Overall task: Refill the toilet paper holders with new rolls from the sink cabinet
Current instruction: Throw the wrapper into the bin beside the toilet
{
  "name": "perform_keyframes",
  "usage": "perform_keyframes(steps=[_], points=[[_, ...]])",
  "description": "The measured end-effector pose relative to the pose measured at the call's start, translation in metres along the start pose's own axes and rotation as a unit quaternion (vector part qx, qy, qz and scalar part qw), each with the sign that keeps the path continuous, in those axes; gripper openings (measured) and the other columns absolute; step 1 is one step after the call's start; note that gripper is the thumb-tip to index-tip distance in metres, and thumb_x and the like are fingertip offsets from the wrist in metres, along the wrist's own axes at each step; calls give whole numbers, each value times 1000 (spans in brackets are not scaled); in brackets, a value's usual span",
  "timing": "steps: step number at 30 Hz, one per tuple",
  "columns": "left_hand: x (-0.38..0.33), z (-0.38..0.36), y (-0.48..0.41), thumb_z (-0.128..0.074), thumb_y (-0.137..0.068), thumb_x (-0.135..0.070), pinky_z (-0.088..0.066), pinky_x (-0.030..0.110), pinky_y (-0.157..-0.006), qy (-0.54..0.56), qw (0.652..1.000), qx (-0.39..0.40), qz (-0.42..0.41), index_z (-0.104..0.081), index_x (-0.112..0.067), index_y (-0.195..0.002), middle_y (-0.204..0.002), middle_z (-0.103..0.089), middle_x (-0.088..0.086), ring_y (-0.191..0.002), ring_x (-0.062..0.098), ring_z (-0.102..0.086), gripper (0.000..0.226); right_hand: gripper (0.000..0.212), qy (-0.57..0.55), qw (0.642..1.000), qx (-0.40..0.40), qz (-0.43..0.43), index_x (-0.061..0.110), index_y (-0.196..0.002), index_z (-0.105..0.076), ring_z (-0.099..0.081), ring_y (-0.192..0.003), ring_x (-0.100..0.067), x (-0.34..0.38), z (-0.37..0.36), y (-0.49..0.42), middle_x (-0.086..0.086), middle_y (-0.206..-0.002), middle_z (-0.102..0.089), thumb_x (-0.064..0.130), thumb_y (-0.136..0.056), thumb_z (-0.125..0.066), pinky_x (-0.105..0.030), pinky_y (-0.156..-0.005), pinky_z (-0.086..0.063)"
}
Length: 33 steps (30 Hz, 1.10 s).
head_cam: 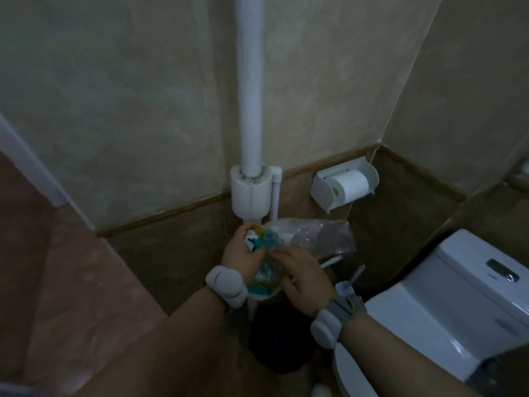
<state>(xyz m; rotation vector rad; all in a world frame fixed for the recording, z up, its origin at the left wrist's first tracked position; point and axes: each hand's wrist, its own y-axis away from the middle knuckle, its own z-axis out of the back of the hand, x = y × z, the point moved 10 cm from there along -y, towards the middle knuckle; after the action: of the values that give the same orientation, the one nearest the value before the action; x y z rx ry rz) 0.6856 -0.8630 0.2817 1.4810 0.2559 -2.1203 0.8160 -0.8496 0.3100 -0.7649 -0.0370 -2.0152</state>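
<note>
A white wall-mounted toilet paper holder hangs on the brown lower wall, its lid up, with a white roll inside and a strip hanging down. Below and left of it both hands crumple a clear plastic wrapper printed in blue, teal and yellow. My left hand grips the printed end. My right hand pinches the wrapper from the right. A band sits on each wrist.
A white vertical pipe with a wide collar runs down the corner just behind the hands. A dark bin stands on the floor under the hands. A white toilet fills the lower right, with a brush handle beside it.
</note>
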Motion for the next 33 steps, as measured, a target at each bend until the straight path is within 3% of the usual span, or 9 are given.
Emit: perform_keyframes(steps=[4,8,12,15,18,21,26,30,33], points=[[1,17,24,-50,-88,-8,-41,27,-78,-26,1000,-5,-1,-48,-29,-120,-107,-57,-3,-89,11,-53,39,51,-20,987,-86,-137,17,-138,-38,-38,-131,-26,-21,13,12,-10,-143,-38,22,-88,-50,-43,-110,-34],[-11,9,49,-45,-85,9,-49,29,-81,124,989,76,1,-46,-25,-111,-111,-57,8,-97,18,-57,43,78,-256,942,3,-217,21,-147,-18,-39,-133,-21,-28,-9,16,-4,-148,-36,27,-84,-64,-45,-110,-37],[-23,-11,72,-38,-87,12,-50,32,-82,245,958,143,28,-50,-23,-104,-105,-56,8,-100,25,-56,41,57,-384,900,34,-206,18,-127,-45,-61,-107,-22,-20,-10,21,-8,-118,-61,3,-79,-69,-31,-86,-55],[-31,-7,72,-59,-82,-3,-40,38,-102,11,998,55,-22,-35,-26,-131,-138,-36,9,-127,25,-38,59,45,-344,918,-5,-199,16,-115,-51,-62,-102,-29,-26,10,28,-11,-107,-63,-6,-79,-65,-28,-82,-54],[-38,-20,70,-73,-75,-28,-1,44,-118,-198,969,79,-122,-1,-31,-148,-158,-3,-5,-144,21,1,102,44,-333,927,37,-167,11,-115,-54,-62,-105,-31,-29,20,34,-19,-112,-63,-9,-78,-64,-41,-91,-52],[-28,-41,68,-68,-77,-43,10,47,-115,-297,934,136,-145,-23,-36,-144,-151,-33,-5,-144,20,-15,81,41,-273,949,75,-136,6,-116,-57,-62,-104,-26,-37,27,42,-16,-112,-64,-6,-77,-66,-42,-93,-51],[-12,-41,67,-66,-82,-17,-48,34,-91,-123,988,43,-82,-63,-15,-101,-103,-69,6,-100,26,-63,19,50,-111,989,-12,-97,23,-130,-47,-54,-115,-14,-34,40,45,2,-124,-57,21,-83,-64,-18,-93,-38],[25,-32,66,-63,-85,-12,-44,26,-76,2,994,-76,77,-63,-5,-106,-104,-67,18,-99,34,-63,23,75,1,1000,4,-25,18,-147,-19,-32,-134,-17,-19,18,58,-6,-150,-33,42,-86,-56,-26,-110,-25],[52,-45,69,-53,-89,-9,-50,29,-71,181,962,-70,192,-66,-1,-97,-98,-67,22,-84,30,-65,17,71,38,999,29,-9,14,-148,-11,-20,-142,-26,-20,-6,62,-12,-156,-19,29,-92,-52,-28,-116,-12]])
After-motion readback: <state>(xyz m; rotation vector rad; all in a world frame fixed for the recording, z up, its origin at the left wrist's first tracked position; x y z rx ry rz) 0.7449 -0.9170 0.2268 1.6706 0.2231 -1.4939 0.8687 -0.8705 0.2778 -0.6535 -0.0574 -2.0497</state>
